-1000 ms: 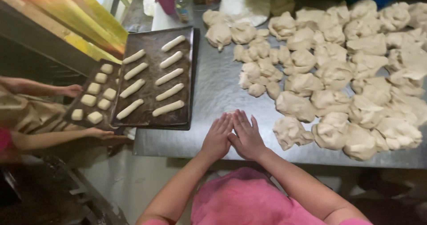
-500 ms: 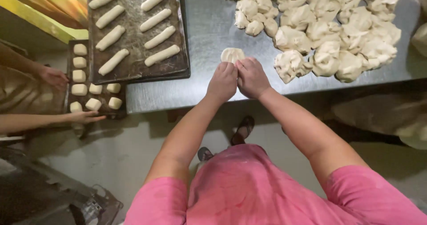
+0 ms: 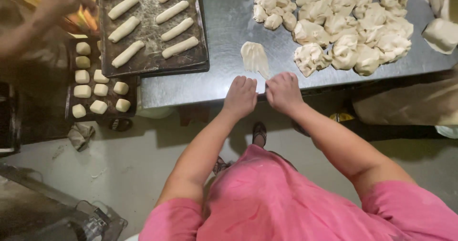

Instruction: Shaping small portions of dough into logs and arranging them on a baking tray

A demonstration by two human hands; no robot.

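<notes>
Head view: both hands at the table's near edge, middle of the frame.
Left hand (image 3: 241,97): fingers curled loosely, holding nothing.
Right hand (image 3: 283,91): fingers touch the low tip of the flattened dough piece (image 3: 255,58).
Dough piece: just above the hands, on the steel table (image 3: 229,26).
Dough lumps (image 3: 343,26): upper right.
Baking tray (image 3: 151,29): upper left, carrying dough sticks.
</notes>
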